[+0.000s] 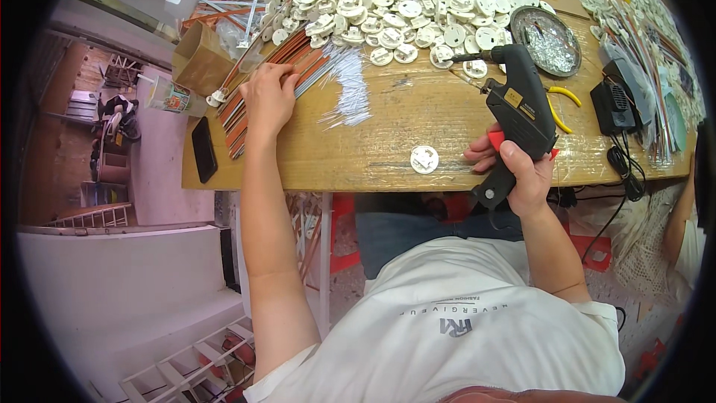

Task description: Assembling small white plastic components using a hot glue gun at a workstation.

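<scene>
My right hand point(526, 179) grips the handle of a black pistol-shaped soldering gun point(522, 93) with a red trigger, its dark tip pointing left above the table. To the left, my left hand point(270, 97) rests over a bundle of long orange, brown and grey strips point(237, 123). Its fingers are bent, and whatever lies between the fingertips is too small to make out. Between my hands, one round white plastic disc point(424, 160) lies near the table's front edge. A spread of thin white wire pieces point(349, 93) lies beside the strips.
A large heap of white discs point(403, 0) covers the table's back. At right are a round metal dish point(524, 24) of shiny bits, yellow-handled pliers point(570, 97) and a black box point(613, 107) with a cable. A phone point(203, 151) lies left. Another person's arm point(679, 213) shows far right.
</scene>
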`<control>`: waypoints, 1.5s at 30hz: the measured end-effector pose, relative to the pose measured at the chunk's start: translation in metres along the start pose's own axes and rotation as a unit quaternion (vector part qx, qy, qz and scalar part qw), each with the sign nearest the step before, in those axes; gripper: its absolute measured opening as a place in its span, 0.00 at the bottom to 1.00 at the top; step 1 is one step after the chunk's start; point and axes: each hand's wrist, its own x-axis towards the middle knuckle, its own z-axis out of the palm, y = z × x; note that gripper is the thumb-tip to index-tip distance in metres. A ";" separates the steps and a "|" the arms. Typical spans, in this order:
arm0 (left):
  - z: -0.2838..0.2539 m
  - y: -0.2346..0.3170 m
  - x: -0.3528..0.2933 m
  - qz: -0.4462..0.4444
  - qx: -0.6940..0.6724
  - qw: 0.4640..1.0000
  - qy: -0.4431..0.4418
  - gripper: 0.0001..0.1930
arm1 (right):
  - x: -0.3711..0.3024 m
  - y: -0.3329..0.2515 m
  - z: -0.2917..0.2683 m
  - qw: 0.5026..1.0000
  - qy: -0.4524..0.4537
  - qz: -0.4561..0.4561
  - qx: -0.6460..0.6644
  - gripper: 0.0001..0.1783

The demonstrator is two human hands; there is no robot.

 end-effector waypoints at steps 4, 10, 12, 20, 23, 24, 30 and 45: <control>-0.001 0.002 0.008 -0.011 -0.003 0.999 -0.050 0.08 | 0.000 0.002 -0.002 1.000 0.006 0.000 -0.001 0.22; 0.003 -0.003 0.005 0.035 -0.027 0.998 0.035 0.05 | 0.002 0.002 -0.001 1.000 -0.003 -0.005 0.000 0.22; -0.003 0.000 0.004 0.039 -0.055 0.997 0.038 0.04 | 0.003 0.003 -0.001 1.000 0.000 -0.002 0.002 0.22; -0.047 0.062 -0.022 0.093 -0.134 0.982 0.098 0.04 | -0.001 0.000 -0.002 1.000 0.007 0.001 0.006 0.23; -0.054 0.098 -0.057 0.097 -0.258 0.957 0.090 0.07 | 0.001 -0.004 -0.004 0.999 -0.001 0.012 0.032 0.24; -0.060 0.113 -0.073 0.019 -0.355 0.934 0.040 0.08 | 0.002 -0.008 -0.004 0.998 -0.018 0.017 0.061 0.25; -0.071 0.166 -0.135 -0.147 -0.541 0.822 -0.099 0.10 | -0.006 -0.033 0.016 0.995 -0.047 0.061 0.066 0.25; -0.051 0.181 -0.160 -0.059 -0.526 0.831 -0.171 0.14 | -0.017 -0.025 0.028 0.994 -0.072 0.074 -0.018 0.23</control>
